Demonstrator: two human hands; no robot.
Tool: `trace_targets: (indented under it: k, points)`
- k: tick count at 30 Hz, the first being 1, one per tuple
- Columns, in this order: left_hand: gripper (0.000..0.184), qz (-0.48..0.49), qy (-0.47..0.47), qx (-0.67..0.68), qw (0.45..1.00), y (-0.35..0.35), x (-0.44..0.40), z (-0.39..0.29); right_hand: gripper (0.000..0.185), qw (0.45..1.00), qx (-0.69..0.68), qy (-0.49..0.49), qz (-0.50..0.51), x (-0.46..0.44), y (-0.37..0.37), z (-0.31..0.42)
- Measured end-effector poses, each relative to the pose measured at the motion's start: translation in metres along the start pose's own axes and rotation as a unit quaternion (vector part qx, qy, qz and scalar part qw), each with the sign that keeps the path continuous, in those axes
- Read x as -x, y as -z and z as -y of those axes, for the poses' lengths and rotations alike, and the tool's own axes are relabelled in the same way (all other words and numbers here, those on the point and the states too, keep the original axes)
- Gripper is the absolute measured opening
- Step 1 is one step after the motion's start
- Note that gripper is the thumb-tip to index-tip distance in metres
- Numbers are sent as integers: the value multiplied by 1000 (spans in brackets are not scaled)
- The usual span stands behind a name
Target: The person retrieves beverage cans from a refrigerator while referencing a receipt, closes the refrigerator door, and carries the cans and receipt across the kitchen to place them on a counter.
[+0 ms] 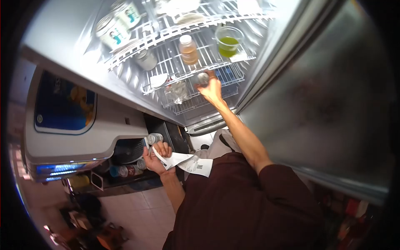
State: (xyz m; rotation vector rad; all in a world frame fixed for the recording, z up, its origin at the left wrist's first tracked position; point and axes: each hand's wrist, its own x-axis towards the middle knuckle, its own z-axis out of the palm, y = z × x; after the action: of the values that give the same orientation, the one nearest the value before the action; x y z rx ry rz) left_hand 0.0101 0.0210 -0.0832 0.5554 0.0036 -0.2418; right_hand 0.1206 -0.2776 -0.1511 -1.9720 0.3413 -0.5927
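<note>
Inside the fridge, my right hand (211, 89) is wrapped round what looks like a silvery can (203, 78), near the front of a lower wire shelf. Its round end faces up; most of its body is hidden. My left hand (158, 157) is outside the fridge, lower left, with its fingers closed on a long printed receipt (195, 164) that trails across my dark shirt. Just beyond those fingers a pale can (155, 138) shows; whether they touch it I cannot tell.
Above my right hand, a shelf bears a white-capped bottle (188, 50) and a tub of green liquid (228, 43). A clear plastic bag (178, 91) lies left of it. The fridge door (316, 100) stands ajar at right. A drink dispenser (121, 118) is at left.
</note>
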Motion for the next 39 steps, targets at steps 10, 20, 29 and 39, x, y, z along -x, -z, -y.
trace_targets:
  k: [10, 20, 29, 39]
  points:
    - [60, 86, 102, -400, 907, -80, -24, 15, 75, 879, -410, -117, 215, 76, 89, 79]
    - [67, 122, 152, -356, 914, -115, -18, 40, 57, 876, -391, -143, 245, 72, 115, 124]
    - [64, 105, 116, -361, 919, -112, -7, 36, 52, 878, -371, -179, 245, 76, 105, 136]
    - [63, 74, -10, -453, 888, -101, 4, 47, 49, 945, 30, 104, 308, 40, 139, 203]
